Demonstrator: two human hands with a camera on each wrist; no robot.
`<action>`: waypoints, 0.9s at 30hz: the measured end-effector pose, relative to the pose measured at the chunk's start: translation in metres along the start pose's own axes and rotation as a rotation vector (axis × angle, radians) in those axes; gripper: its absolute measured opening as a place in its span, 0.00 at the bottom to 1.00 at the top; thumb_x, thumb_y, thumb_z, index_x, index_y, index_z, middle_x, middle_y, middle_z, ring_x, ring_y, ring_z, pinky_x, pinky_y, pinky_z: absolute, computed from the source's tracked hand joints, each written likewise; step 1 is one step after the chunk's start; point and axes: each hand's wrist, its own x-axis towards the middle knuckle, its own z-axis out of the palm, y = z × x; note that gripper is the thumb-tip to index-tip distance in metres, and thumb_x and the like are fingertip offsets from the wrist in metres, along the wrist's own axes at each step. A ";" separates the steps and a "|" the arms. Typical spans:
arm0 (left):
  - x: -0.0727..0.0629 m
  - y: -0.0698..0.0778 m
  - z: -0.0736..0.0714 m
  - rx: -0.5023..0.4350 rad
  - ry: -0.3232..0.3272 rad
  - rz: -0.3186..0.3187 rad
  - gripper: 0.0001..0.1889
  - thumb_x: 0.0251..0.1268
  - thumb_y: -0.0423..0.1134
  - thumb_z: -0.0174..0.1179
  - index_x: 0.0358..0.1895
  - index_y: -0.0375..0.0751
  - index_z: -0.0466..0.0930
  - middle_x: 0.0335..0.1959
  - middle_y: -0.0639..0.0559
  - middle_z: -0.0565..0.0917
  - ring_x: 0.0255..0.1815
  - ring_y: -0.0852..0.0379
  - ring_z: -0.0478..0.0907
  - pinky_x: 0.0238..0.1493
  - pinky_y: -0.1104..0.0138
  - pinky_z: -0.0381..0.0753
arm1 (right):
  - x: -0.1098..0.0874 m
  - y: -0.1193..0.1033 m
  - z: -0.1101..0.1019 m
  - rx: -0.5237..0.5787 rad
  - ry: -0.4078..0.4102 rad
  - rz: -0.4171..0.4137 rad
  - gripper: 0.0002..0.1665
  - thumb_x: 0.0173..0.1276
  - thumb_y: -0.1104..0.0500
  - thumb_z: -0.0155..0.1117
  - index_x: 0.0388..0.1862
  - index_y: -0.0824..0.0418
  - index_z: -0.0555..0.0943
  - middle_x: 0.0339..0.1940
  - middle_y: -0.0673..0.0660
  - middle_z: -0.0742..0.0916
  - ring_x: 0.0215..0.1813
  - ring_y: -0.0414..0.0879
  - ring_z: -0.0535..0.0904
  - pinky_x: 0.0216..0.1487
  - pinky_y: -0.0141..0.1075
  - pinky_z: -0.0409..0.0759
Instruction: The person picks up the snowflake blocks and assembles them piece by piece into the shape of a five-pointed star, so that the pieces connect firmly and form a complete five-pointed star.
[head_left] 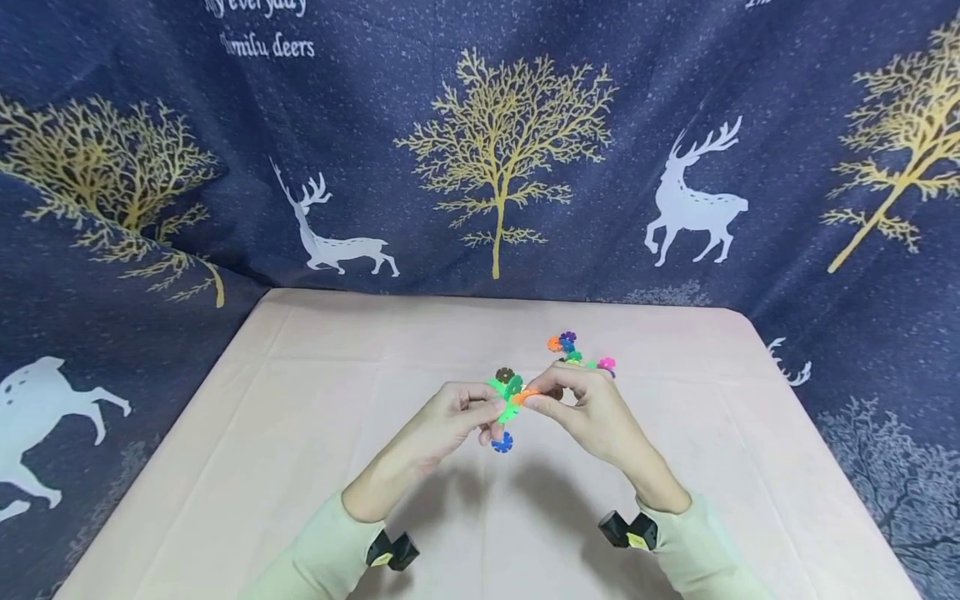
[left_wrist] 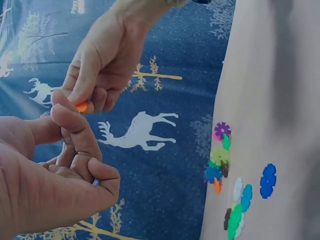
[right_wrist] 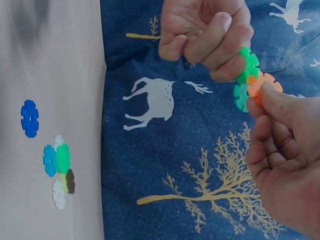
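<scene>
My left hand (head_left: 465,412) pinches bright green notched discs (right_wrist: 247,65), flower-shaped plastic pieces, above the table. A teal-green disc (right_wrist: 241,97) sits against them. With thumb and forefinger, my right hand (head_left: 600,412) pinches an orange notched disc (right_wrist: 263,86), which touches the green ones; whether their slots are joined cannot be told. In the left wrist view, my left hand (left_wrist: 75,165) covers the green discs, and only a bit of the orange disc (left_wrist: 81,107) shows at the right fingertips.
A blue disc (head_left: 502,442) lies alone on the pale tabletop (head_left: 300,417). Near it is a group with white, blue, green and brown discs (right_wrist: 62,157). Another multicoloured cluster (head_left: 567,342) lies farther back to the right. A dark blue cloth (head_left: 360,125) with deer and trees hangs behind.
</scene>
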 end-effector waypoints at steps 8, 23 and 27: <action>-0.003 0.009 0.003 0.008 0.002 -0.008 0.10 0.74 0.33 0.55 0.39 0.25 0.79 0.21 0.54 0.81 0.23 0.61 0.75 0.31 0.73 0.74 | -0.005 0.005 0.006 0.104 0.035 -0.053 0.06 0.62 0.66 0.73 0.35 0.56 0.88 0.28 0.46 0.86 0.30 0.41 0.73 0.30 0.32 0.71; -0.002 0.015 0.005 0.085 -0.015 -0.058 0.11 0.74 0.35 0.56 0.43 0.26 0.81 0.22 0.52 0.82 0.24 0.58 0.75 0.40 0.67 0.76 | -0.005 0.005 -0.004 0.074 0.028 -0.090 0.11 0.60 0.68 0.74 0.38 0.53 0.88 0.30 0.44 0.86 0.32 0.41 0.75 0.35 0.34 0.72; -0.001 0.016 0.005 0.089 0.000 -0.068 0.10 0.74 0.35 0.57 0.43 0.28 0.81 0.23 0.52 0.83 0.24 0.58 0.75 0.42 0.65 0.75 | -0.006 0.004 -0.007 0.032 0.037 -0.088 0.13 0.58 0.69 0.75 0.39 0.54 0.87 0.32 0.46 0.86 0.34 0.41 0.77 0.39 0.36 0.72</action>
